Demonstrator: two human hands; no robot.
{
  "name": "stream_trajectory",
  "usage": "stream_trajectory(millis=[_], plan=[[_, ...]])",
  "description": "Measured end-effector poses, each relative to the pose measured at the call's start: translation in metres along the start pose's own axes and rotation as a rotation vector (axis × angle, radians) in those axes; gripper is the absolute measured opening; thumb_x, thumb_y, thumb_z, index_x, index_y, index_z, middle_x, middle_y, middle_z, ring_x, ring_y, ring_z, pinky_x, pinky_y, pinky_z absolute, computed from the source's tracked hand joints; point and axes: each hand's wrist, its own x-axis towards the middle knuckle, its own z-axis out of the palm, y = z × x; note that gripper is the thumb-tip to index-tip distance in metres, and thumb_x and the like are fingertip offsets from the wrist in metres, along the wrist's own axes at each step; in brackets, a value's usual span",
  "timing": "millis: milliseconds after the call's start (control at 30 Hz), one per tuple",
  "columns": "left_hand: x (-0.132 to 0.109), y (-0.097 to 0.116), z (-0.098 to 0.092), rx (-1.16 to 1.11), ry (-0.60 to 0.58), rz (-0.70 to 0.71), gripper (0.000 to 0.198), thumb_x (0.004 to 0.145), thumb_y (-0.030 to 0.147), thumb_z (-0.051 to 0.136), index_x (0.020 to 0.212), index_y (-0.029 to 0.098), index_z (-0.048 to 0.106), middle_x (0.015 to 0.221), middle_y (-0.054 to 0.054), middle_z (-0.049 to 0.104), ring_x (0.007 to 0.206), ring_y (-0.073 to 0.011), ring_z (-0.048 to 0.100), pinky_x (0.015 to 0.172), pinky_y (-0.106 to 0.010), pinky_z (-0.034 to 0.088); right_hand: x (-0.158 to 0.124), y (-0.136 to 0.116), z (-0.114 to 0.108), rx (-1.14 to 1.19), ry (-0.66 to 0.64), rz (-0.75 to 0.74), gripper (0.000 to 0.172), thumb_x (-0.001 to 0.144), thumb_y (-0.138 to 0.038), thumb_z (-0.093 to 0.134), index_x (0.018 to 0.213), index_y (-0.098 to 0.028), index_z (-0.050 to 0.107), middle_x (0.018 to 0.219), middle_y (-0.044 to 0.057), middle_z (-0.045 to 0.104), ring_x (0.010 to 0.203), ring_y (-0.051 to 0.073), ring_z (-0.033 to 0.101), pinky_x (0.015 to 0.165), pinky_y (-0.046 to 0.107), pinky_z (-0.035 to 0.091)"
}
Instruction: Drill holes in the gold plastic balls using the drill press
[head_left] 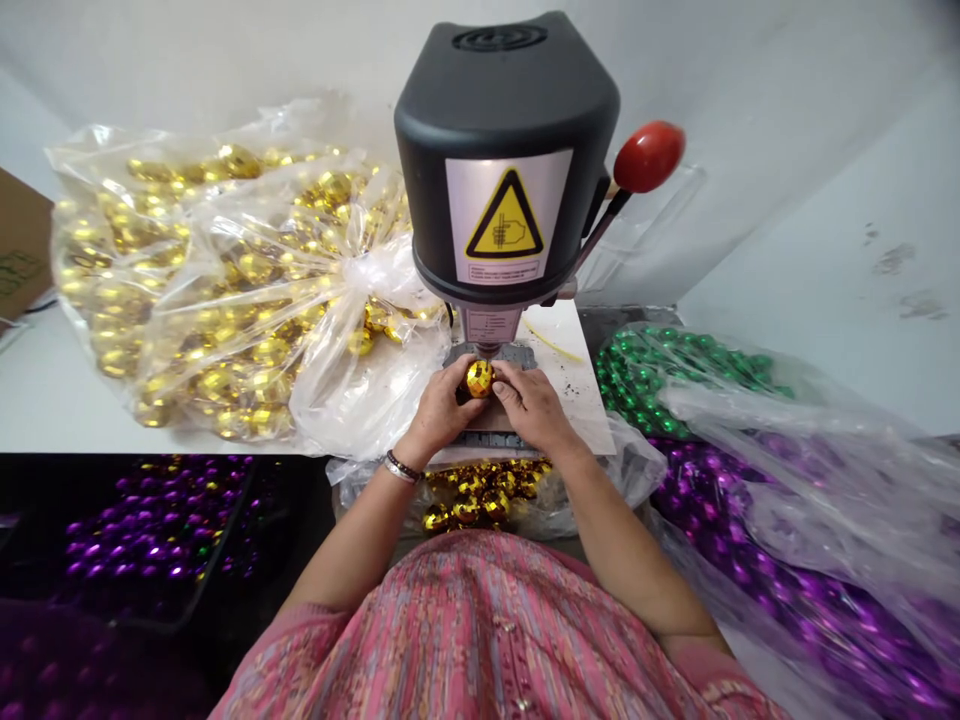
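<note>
A shiny gold faceted ball is held between the fingers of both my hands, just under the head of a black bench press machine. My left hand, with a dark bracelet at the wrist, closes on the ball from the left. From the other side, my right hand grips it with thumb and fingers. Both hands are over the machine's grey base. The tip of the machine's spindle is partly hidden behind the ball.
A large clear bag of gold beads fills the left of the white table. The machine's red-knobbed lever sticks out right. Below my hands lies an open bag of gold balls. Green beads and purple beads lie bagged at right.
</note>
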Motion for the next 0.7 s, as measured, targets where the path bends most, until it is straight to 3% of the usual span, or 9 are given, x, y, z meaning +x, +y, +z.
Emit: stream_trajectory(millis=[167,300,433,700], plan=[[-0.002,-0.004,-0.006,-0.081,-0.092,0.052,0.060,0.085,0.033,0.070,0.141,0.015,0.056,0.129,-0.015,0.068,0.119,-0.0310,0.061,0.109,-0.044,0.045,0.007,0.002,-0.002,0.010,-0.064,-0.033,0.051,0.098,-0.054,0.041,0.136,-0.028,0.061,0.129,0.007,0.072,0.111,0.023,0.066,0.105,0.045,0.054],[-0.006,-0.007,-0.008,-0.188,-0.052,-0.024,0.066,0.087,0.041,0.069,0.145,0.015,0.053,0.135,-0.014,0.066,0.126,-0.0307,0.059,0.110,-0.041,0.045,0.003,0.002,-0.003,0.007,-0.069,-0.021,0.049,0.098,-0.052,0.040,0.136,-0.028,0.061,0.129,0.007,0.071,0.107,0.022,0.067,0.102,0.043,0.055],[-0.006,-0.005,-0.008,-0.207,-0.032,-0.108,0.066,0.081,0.043,0.076,0.139,0.017,0.059,0.130,-0.010,0.070,0.121,-0.0289,0.064,0.108,-0.041,0.048,-0.005,0.001,0.000,-0.003,-0.053,0.003,0.049,0.099,-0.048,0.040,0.138,-0.025,0.059,0.127,0.010,0.071,0.110,0.023,0.065,0.102,0.043,0.056],[0.007,0.001,0.000,-0.057,-0.057,0.071,0.056,0.075,0.033,0.080,0.128,0.018,0.069,0.128,-0.011,0.073,0.118,-0.0287,0.066,0.109,-0.043,0.048,-0.024,0.010,-0.004,-0.034,0.007,0.042,0.047,0.097,-0.047,0.045,0.135,-0.024,0.061,0.124,0.012,0.072,0.114,0.026,0.063,0.105,0.049,0.053]])
